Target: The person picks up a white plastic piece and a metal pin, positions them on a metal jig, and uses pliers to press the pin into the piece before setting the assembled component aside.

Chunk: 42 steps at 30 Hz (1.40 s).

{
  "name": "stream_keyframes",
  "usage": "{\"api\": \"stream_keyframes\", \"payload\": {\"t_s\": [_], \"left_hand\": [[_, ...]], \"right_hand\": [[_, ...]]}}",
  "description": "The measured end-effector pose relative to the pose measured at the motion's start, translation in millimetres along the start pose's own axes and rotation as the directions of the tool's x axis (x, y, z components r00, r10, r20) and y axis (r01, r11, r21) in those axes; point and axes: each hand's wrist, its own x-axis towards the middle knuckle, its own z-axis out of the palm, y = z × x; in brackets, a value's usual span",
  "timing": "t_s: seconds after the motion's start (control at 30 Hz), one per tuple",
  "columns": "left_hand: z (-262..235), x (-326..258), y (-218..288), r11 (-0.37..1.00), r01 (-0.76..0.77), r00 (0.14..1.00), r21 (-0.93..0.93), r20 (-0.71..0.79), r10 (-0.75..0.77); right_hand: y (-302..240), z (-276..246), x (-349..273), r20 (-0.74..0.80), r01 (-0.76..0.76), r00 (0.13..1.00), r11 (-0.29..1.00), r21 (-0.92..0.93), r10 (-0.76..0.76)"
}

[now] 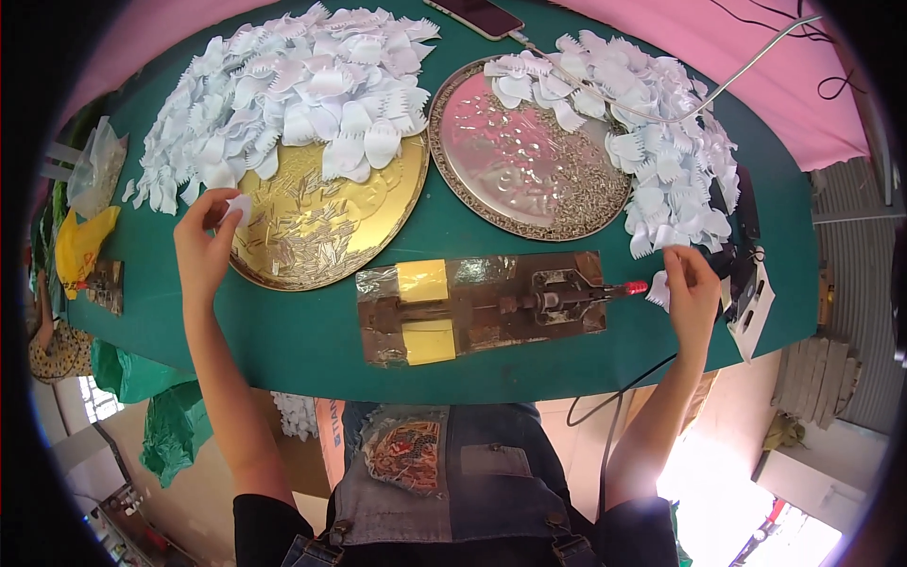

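L hand (206,248) pinches a white petal (237,208) over the gold tray's (373,236) left rim. R hand (688,283) grips another petal (658,289), prob. touching the clamp's (529,304) red tip (635,287). Clamp's long axis runs left-right; R hand is nearer.

A green-covered table (283,350) under pink cloth (718,47); pale floor (737,491) (sunlit) below.

phone: dark slab (484,16) at twelve o'clock, on the green table (312,340)
bags: yellow bag (80,241) and clear bag (94,170) at nine o'clock
cable: black cable (614,402) at five o'clock, off the table's edge
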Motion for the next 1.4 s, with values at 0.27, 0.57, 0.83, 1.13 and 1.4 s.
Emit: {"api": "stream_keyframes", "payload": {"t_s": [0.27,0.57,0.83,1.13,1.4], "left_hand": [[46.4,-97.2,115.0,0.714,0.070,0.956,-0.696,0.250,0.150],[95.8,-123.9,122.2,0.860,-0.505,0.856,-0.076,0.083,0.510],[115.1,-125.6,110.4,0.864,-0.490,0.872,-0.118,-0.049,0.487],[130.3,-126.1,111.4,0.877,-0.414,0.910,-0.246,-0.087,0.405],[134.1,-135.1,104.2,0.893,-0.282,0.959,-0.350,-0.103,0.263]], "right_hand": [[-15.2,23.3,28.0,0.182,0.244,0.967,0.839,-0.486,-0.176],[-2.5,17.1,40.1,0.280,0.305,0.943,0.809,-0.502,-0.181],[3.4,6.0,47.5,0.288,0.368,0.917,0.864,-0.343,-0.276],[-52.8,14.4,31.0,0.172,0.230,0.960,0.972,-0.050,-0.219],[-151.0,106.0,-23.6,0.501,0.573,0.628,0.789,0.220,-0.596]]}}
